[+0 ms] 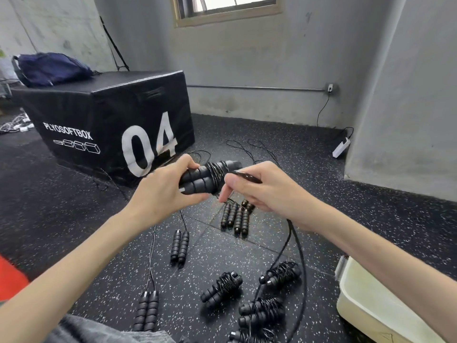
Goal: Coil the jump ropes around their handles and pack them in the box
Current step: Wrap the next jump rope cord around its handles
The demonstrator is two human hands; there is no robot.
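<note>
My left hand (pixel 163 191) grips a pair of black foam jump-rope handles (pixel 205 178) held together, with thin black rope wound around their far half. My right hand (pixel 257 188) pinches the loose rope (pixel 247 175) right beside the coil; the rest of that rope (pixel 300 256) hangs down past my right wrist to the floor. Several coiled ropes (pixel 221 288) lie on the floor below. Uncoiled handle pairs (pixel 180 246) lie further out. The cream box (pixel 358 305) sits at the lower right.
A black plyo soft box marked 04 (pixel 111 120) stands at the left with a dark blue bag (pixel 52 69) on top. A grey wall and pillar close off the right side. A white power strip (pixel 341 147) lies by the pillar. Something orange (pixel 10 278) shows at the left edge.
</note>
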